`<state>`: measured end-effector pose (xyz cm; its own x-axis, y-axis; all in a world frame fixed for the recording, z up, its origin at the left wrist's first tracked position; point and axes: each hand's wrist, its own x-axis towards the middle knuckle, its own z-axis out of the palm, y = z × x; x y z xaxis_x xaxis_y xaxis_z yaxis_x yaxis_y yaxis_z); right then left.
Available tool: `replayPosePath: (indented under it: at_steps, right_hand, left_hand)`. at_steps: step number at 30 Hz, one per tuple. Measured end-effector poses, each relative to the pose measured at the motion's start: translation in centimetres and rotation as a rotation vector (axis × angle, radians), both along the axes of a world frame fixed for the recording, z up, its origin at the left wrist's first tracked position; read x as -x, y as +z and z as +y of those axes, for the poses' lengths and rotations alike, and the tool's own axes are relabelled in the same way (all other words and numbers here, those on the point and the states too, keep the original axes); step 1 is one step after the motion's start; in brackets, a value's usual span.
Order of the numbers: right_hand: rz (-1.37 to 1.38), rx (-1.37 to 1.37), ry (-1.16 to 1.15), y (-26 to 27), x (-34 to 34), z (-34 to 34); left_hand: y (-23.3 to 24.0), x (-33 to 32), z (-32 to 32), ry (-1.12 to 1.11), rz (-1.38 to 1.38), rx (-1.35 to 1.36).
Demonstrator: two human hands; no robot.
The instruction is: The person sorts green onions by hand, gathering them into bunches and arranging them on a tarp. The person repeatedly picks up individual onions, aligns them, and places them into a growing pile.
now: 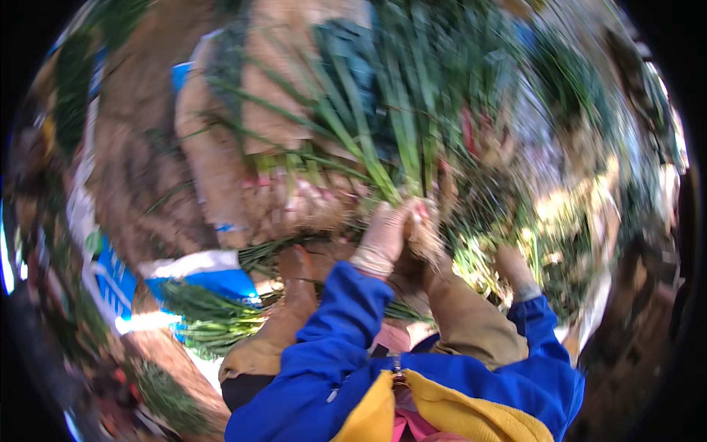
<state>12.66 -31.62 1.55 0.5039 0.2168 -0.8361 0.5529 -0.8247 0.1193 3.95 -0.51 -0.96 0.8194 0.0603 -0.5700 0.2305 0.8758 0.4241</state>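
Note:
In the middle of the view, my gloved left hand (385, 235) grips a bunch of green onions (406, 166) near the root end. Its pale roots (425, 240) hang down beside my wrist, and the long green leaves fan out away from me. To the right, my right hand (511, 268) reaches down at a heap of loose green stalks and trimmings (480, 262). Blur and the stalks obscure its fingers, so I cannot tell whether it holds any. Ahead of my left hand lies a row of onions (298, 193) with pinkish bulbs and shaggy roots.
A brown sheet (204, 149) lies under the row on bare soil (143, 182). My boot (298, 276) is left of centre. Near it are a blue-and-white sack (207, 271) and a green bundle (221, 320). More onions (569, 83) are piled at the far right.

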Motion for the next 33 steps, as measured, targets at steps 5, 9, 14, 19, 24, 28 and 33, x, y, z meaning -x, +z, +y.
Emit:
replayPosePath:
  at_steps: [5,9,14,19,24,28,33]
  right_hand:
    - [-0.036,-0.898,-0.645,-0.1,-0.8,6.8]
    - [0.536,-1.198,-0.935,0.5,-0.2,14.7]
    - [0.115,-1.186,-1.099,0.7,-2.7,13.5]
    - [0.462,-1.147,-1.003,0.9,-1.6,13.7]
    - [0.47,-0.788,-0.589,-0.2,1.2,15.1]
    - [0.12,-0.54,-0.37,-1.9,0.5,12.8]
    - [-0.351,-1.158,-0.348,-4.2,-0.4,13.6]
  left_hand:
    - [-1.0,-0.6,-0.4,-0.021,-0.028,0.112]
    - [-0.8,-0.8,-0.8,-0.119,0.018,-0.03]
    - [-0.3,-0.7,0.1,0.114,0.194,-0.121]
    - [0.2,-0.6,-0.6,-0.058,0.133,-0.095]
    - [2.5,-0.9,-0.3,-0.099,0.125,-0.263]
    - [5.2,-0.7,2.8,0.109,0.036,-0.349]
    - [4.9,-0.8,4.2,0.061,-0.006,-0.367]
